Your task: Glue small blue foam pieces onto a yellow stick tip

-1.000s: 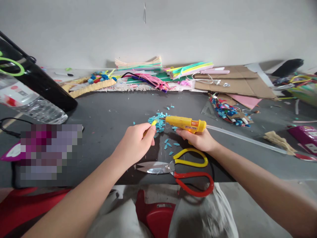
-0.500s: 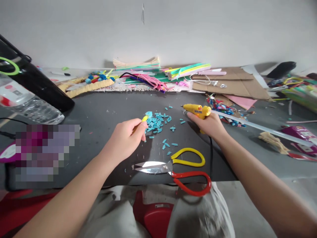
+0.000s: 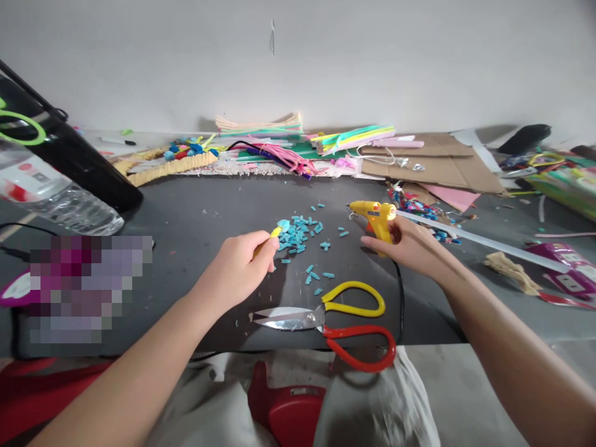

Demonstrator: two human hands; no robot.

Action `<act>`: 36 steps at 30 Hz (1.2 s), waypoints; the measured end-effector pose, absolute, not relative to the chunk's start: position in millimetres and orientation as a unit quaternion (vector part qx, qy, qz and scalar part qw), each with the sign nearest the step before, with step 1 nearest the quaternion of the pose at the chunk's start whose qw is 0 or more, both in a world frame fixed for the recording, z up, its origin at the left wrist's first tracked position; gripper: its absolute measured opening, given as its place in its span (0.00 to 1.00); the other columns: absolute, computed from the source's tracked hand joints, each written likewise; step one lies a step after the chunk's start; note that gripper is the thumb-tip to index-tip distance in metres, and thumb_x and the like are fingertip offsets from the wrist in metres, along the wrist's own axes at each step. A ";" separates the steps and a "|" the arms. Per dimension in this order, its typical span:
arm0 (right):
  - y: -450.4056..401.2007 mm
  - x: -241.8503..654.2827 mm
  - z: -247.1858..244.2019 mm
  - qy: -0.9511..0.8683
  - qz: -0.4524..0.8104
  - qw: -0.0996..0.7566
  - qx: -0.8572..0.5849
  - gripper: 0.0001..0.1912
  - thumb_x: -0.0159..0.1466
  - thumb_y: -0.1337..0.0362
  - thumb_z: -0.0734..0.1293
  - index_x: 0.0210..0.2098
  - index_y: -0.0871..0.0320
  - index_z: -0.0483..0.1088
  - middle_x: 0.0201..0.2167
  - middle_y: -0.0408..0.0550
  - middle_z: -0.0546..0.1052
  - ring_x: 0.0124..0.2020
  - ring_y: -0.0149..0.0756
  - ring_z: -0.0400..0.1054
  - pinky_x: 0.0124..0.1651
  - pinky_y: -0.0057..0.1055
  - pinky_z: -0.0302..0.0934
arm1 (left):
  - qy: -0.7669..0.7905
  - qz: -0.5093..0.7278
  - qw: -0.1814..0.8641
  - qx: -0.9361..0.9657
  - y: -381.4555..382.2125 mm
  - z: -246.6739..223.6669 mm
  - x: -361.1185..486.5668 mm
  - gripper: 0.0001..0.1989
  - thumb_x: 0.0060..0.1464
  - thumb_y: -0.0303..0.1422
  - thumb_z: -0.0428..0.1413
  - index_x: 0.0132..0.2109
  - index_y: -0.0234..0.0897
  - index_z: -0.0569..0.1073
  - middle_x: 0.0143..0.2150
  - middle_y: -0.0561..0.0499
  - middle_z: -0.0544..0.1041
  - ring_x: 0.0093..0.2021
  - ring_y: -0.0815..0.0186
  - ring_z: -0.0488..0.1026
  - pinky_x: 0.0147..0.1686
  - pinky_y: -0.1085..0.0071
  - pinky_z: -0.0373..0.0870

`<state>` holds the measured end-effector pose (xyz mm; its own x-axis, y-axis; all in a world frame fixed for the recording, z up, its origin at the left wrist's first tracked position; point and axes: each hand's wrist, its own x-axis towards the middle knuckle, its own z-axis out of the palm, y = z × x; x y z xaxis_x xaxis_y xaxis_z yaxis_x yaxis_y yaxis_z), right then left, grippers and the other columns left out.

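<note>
Pinched in my left hand (image 3: 246, 264) is a small yellow piece (image 3: 276, 232) with a light blue tip. Just beyond it lies a heap of short turquoise pieces (image 3: 295, 234) on the dark grey table (image 3: 209, 214). My right hand (image 3: 410, 245) is round the handle of a yellow glue gun (image 3: 372, 214), whose nozzle points left. A long translucent glue stick (image 3: 484, 239) sticks out of the gun's back. Scissors (image 3: 311, 318) with one yellow and one red handle lie spread near the front edge.
A plastic bottle (image 3: 56, 192) and a black cylinder (image 3: 88, 155) lean in at the left. Pink stems (image 3: 279, 155), green and yellow strips (image 3: 354, 138) and cardboard (image 3: 433, 164) line the back. Purple packaging (image 3: 568, 267) lies right; a black cord (image 3: 401, 298) runs down beside the scissors.
The fingers of my right hand have shifted on the glue gun, showing more of its handle, and the gun has tilted slightly. My left hand has barely moved and still pinches the yellow piece.
</note>
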<state>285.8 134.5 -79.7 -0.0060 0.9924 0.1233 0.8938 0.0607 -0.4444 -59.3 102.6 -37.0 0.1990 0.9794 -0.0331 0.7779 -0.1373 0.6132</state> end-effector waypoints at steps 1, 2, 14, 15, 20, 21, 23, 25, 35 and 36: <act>125.3 288.3 -74.7 -0.688 0.091 0.161 -0.702 0.29 0.53 0.34 0.70 0.26 0.54 0.65 0.21 0.43 0.70 0.20 0.34 0.59 0.25 0.31 0.47 | 0.602 0.193 0.262 0.729 103.1 -37.1 -59.0 0.22 0.66 0.45 0.47 0.26 0.39 0.68 0.22 0.55 0.70 0.21 0.69 0.63 0.24 0.71 0.53; 115.4 290.2 -68.8 -0.685 0.076 0.119 -0.715 0.29 0.54 0.33 0.69 0.24 0.54 0.63 0.20 0.43 0.69 0.20 0.34 0.58 0.25 0.31 0.47 | 0.602 0.193 0.261 0.729 103.5 -37.3 -58.6 0.22 0.66 0.45 0.47 0.26 0.39 0.67 0.22 0.55 0.70 0.21 0.69 0.63 0.24 0.71 0.54; 139.2 212.2 -54.9 -0.864 0.211 0.162 -0.428 0.13 0.68 0.59 0.65 0.47 0.56 0.77 0.40 0.51 0.75 0.33 0.35 0.69 0.39 0.32 0.61 | 0.621 0.190 0.260 0.715 101.7 -38.5 -43.6 0.18 0.67 0.45 0.45 0.32 0.39 0.67 0.21 0.56 0.65 0.23 0.67 0.63 0.25 0.70 0.52; 147.9 207.7 -58.1 -0.872 0.201 0.143 -0.423 0.12 0.68 0.60 0.66 0.46 0.56 0.78 0.40 0.51 0.75 0.33 0.35 0.69 0.39 0.33 0.61 | 0.621 0.191 0.268 0.711 101.5 -38.5 -42.3 0.18 0.66 0.45 0.45 0.34 0.39 0.69 0.22 0.56 0.65 0.23 0.67 0.63 0.24 0.70 0.52; 161.2 204.8 -69.0 -0.864 0.197 0.134 -0.443 0.08 0.66 0.62 0.67 0.37 0.56 0.79 0.37 0.49 0.77 0.34 0.36 0.69 0.39 0.32 0.59 | 0.614 0.218 0.319 0.688 100.8 -38.8 -40.2 0.20 0.66 0.47 0.44 0.35 0.39 0.71 0.24 0.56 0.65 0.23 0.67 0.63 0.25 0.71 0.57; 160.0 205.8 -70.3 -0.859 0.203 0.145 -0.446 0.07 0.66 0.63 0.67 0.36 0.56 0.78 0.37 0.48 0.77 0.34 0.36 0.69 0.39 0.31 0.59 | 0.615 0.221 0.326 0.683 100.7 -39.0 -40.3 0.20 0.66 0.47 0.44 0.35 0.39 0.70 0.23 0.56 0.64 0.24 0.67 0.63 0.26 0.71 0.57; 157.0 207.4 -72.1 -0.852 0.214 0.168 -0.448 0.07 0.66 0.64 0.66 0.35 0.57 0.76 0.36 0.48 0.77 0.34 0.36 0.69 0.38 0.31 0.59 | 0.617 0.226 0.331 0.677 100.4 -39.5 -40.8 0.20 0.66 0.47 0.44 0.34 0.39 0.69 0.24 0.56 0.64 0.24 0.67 0.63 0.26 0.71 0.58; 154.3 207.3 -72.6 -0.843 0.227 0.191 -0.449 0.07 0.67 0.64 0.65 0.36 0.57 0.74 0.34 0.47 0.77 0.33 0.35 0.68 0.38 0.31 0.58 | 0.619 0.224 0.333 0.675 100.1 -39.9 -41.3 0.19 0.66 0.46 0.45 0.34 0.39 0.70 0.24 0.56 0.64 0.25 0.68 0.64 0.26 0.71 0.58; 148.7 193.4 -75.1 -0.775 0.316 0.307 -0.453 0.15 0.68 0.64 0.62 0.52 0.58 0.73 0.34 0.48 0.80 0.35 0.38 0.74 0.42 0.35 0.65 | 0.610 0.251 0.368 0.655 100.5 -42.7 -34.1 0.20 0.67 0.47 0.45 0.36 0.39 0.69 0.22 0.56 0.62 0.23 0.68 0.61 0.25 0.71 0.56; 148.3 192.0 -75.7 -0.763 0.344 0.319 -0.446 0.14 0.68 0.64 0.62 0.50 0.58 0.74 0.36 0.48 0.80 0.36 0.38 0.75 0.43 0.35 0.66 | 0.610 0.257 0.369 0.653 100.5 -43.2 -32.5 0.19 0.67 0.47 0.45 0.36 0.39 0.69 0.23 0.56 0.63 0.23 0.69 0.61 0.24 0.71 0.56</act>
<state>192.0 148.3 -75.7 -0.4000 0.8987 0.1797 0.4607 0.3667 -0.8082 -32.5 100.5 -43.2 0.1249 0.9855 -0.1145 0.6059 0.0156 0.7954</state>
